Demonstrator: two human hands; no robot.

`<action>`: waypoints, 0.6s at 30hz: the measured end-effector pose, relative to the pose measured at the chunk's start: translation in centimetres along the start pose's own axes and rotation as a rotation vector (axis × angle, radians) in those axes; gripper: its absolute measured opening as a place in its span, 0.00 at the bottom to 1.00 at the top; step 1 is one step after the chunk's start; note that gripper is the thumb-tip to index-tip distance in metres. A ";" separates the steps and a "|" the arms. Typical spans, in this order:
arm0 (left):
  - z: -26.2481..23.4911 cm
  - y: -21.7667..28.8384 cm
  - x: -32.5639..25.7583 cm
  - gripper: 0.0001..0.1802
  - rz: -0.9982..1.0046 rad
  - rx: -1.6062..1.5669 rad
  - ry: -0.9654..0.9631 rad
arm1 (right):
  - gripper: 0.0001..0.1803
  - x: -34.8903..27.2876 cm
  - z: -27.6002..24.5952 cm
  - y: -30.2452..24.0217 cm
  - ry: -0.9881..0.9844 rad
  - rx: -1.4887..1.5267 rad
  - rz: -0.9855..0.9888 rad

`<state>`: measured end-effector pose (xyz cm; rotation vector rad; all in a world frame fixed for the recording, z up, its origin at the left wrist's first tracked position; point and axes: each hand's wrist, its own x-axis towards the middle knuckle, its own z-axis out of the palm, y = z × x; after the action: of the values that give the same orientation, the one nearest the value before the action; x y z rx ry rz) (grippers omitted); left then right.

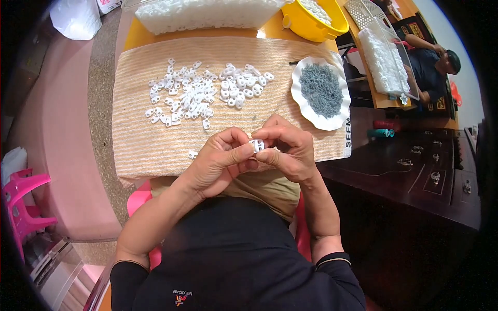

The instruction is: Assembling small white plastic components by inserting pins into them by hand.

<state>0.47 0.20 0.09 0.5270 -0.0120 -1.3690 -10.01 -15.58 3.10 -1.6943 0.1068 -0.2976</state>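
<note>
Between both hands, over the near part of the towel, is a small white plastic cord lock point(257, 145) with holes in its face. My left hand point(226, 154) pinches its left side between thumb and fingers. From the other side, my right hand point(287, 147) grips it with thumb and forefinger. Beyond my hands lie a loose heap of flat white two-holed pieces point(194, 98) and a tighter pile of rounded white pieces point(238, 85). At the right, a scalloped white plate point(296, 93) holds many small grey metal springs point(321, 89).
A striped beige towel point(135, 140) covers the table. At the back stand a clear bin point(202, 15) of white pieces and a yellow basin point(306, 26). Another clear bin point(384, 62) stands right, beside a seated person point(430, 67). A pink stool point(28, 202) is at left.
</note>
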 end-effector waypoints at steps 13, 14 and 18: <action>0.4 -0.4 -0.3 0.04 0.054 -0.015 -0.067 | 0.15 -0.1 0.1 -0.3 -0.053 0.040 -0.038; 0.4 -0.4 -0.4 0.04 0.066 0.003 -0.072 | 0.15 -0.2 0.1 -0.2 -0.056 0.023 -0.046; 0.5 -0.3 -0.3 0.04 0.071 0.004 -0.110 | 0.14 -0.2 0.4 -0.8 -0.046 0.064 -0.021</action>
<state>-0.07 0.29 0.56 0.4502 -0.1224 -1.3272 -10.16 -15.09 3.81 -1.6385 0.0448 -0.2753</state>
